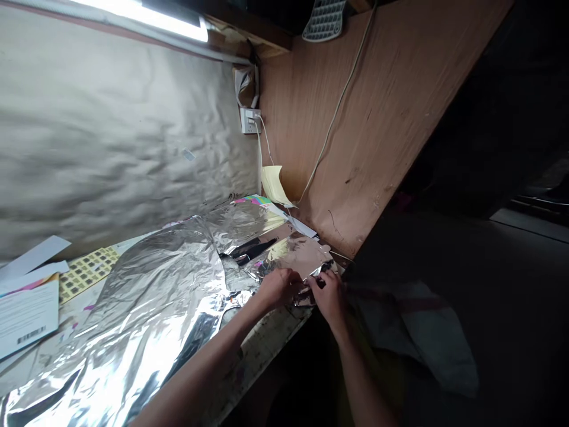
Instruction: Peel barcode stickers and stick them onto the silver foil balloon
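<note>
A large, crinkled sheet of silver foil (160, 284) spreads over the worktable. Toward its right end lies a smoother, mirror-like piece of foil (297, 255) that reflects the brown panel. At the near edge of that piece, my left hand (280, 287) has its fingers curled and pressed down on the foil. Close by on the right, my right hand (328, 290) pinches the foil's edge between thumb and fingers. The exact grip of the left fingertips is partly hidden behind the hand.
Printed cards and papers (31, 308) lie at the left, beside a yellow sheet with dark squares (89, 273). A wooden panel (355, 130) rises at the right, with a hanging cable (340, 107). A wall socket (250, 120) and a curled yellow paper (274, 185) are at the corner.
</note>
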`<state>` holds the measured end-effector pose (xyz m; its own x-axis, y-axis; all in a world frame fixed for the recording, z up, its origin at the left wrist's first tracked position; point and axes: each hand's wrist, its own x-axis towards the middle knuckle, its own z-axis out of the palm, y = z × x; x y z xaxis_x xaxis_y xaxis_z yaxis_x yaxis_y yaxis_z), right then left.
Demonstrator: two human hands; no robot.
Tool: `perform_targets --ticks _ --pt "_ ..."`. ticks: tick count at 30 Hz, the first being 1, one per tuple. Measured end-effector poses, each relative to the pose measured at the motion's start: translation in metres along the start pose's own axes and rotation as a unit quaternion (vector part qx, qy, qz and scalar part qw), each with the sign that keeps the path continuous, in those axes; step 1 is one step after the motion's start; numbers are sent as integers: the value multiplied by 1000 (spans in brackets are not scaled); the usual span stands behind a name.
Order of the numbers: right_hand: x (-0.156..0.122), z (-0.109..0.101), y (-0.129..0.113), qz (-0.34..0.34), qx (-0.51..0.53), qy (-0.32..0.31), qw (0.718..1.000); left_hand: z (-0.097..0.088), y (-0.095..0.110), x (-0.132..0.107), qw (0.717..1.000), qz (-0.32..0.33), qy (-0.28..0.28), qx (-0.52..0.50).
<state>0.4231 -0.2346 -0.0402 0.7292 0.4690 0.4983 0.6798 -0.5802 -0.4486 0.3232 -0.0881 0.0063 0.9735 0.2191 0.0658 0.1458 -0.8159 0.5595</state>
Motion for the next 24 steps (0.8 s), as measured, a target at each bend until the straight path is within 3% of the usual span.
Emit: perform_targets --ticks 7,14,17,19,21,24 --pt "9 22 -42 -120 55 10 991 -36 5 14 991 -65 116 -26" --pt "30 13 -82 -274 78 -68 956 -81 -6 31 979 -93 174 -47" --pt "49 14 -72 -290 123 -101 944 -104 -18 21 965 -97 221 -100" --pt "67 19 -54 -240 107 -123 957 -123 -27 7 950 -102 251 -153" --pt "85 26 -33 -176 50 -141 973 -145 -35 -13 930 -110 280 -211" --pt "103 37 -7 -158 4 -180 971 -176 -44 -57 884 -128 351 -280"
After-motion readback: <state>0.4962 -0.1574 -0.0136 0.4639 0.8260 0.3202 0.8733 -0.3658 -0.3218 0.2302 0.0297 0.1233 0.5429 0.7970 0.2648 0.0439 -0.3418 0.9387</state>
